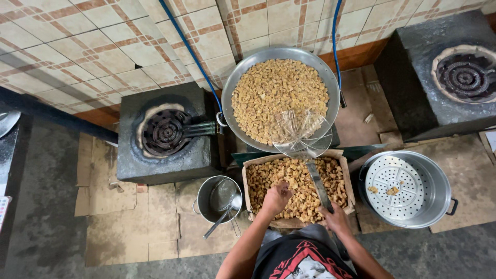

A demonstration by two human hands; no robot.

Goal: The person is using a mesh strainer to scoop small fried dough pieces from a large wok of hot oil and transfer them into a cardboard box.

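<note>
My right hand (pixel 336 217) was closed around the handle of a wire skimmer (pixel 304 135), full grip, handle running up and away from me; its basket sat over the near rim of the wok (pixel 230 88), looked empty but the mesh is too fine to be sure. Left hand (pixel 277 198) was down in the paper-lined box (pixel 351 194), fingers curled on the fried brown cubes (pixel 294 183); couldn't tell whether it actually held any or just rested on them. Box sat directly in front of me, touching the wok's near edge. Wok was filled with paler golden cubes (pixel 274 93), level layer, on a burner mostly hidden underneath. Left of the box: a small steel pot (pixel 204 204) with a strainer (pixel 223 195) lying in it, handle sticking out toward me. Further left, a grey concrete stove (pixel 129 165) with an unlit ring burner (pixel 165 133). Right of the box: a big steel steamer pot (pixel 439 199) with a perforated tray (pixel 395 181), a few cubes on it. A second concrete stove (pixel 408 77) stood at far right. Two blue hoses (pixel 188 49) ran up the tiled wall (pixel 77 46). Flattened cardboard (pixel 129 227) covered the floor under all of it.
</note>
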